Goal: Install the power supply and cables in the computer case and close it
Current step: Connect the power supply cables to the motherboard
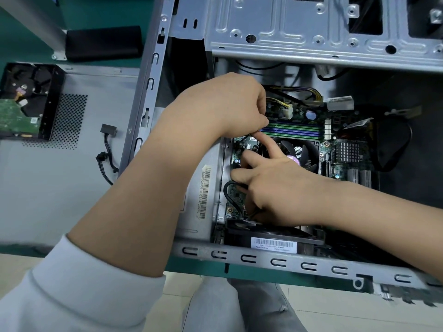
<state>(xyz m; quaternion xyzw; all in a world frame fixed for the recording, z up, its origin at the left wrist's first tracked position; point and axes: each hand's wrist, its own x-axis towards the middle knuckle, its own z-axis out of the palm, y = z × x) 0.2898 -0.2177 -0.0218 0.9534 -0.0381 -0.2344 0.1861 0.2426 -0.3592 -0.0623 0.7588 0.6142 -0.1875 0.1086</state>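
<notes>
Green bench top (28, 37) under everything; tiled floor shows at the bottom edge. One view only, from the head.

Head view: computer case (263, 261) lies on its side, open face up, motherboard (340, 152) exposed. Side panel (60, 188) lies flat to the left of the case, with a hard drive (21, 111) resting on it and a loose connector lead (107, 149) beside that.

Left hand (230, 104) reaches in from the lower left, fingers curled tight, pinching something thin and dark near the memory slots (292, 131). Probably the upper end of the black cable (230, 197), though the pinch point is partly hidden.

Right hand (275, 188) comes in from the right and sits lower on the board. Index finger extended toward the left hand's pinch, tip nearly touching it; the other fingers are curled down over the cable where it loops by the board's left edge. Whether they truly grip it, cannot tell.

Cable's visible run goes roughly near-to-far along the board's left edge, between the two hands. Its plug end is hidden under the fingers, so its heading is unreadable. Right hand is nearer the loop; left hand nearer the far end.

Judgement: a cable-seating step, case not yet closed.
</notes>
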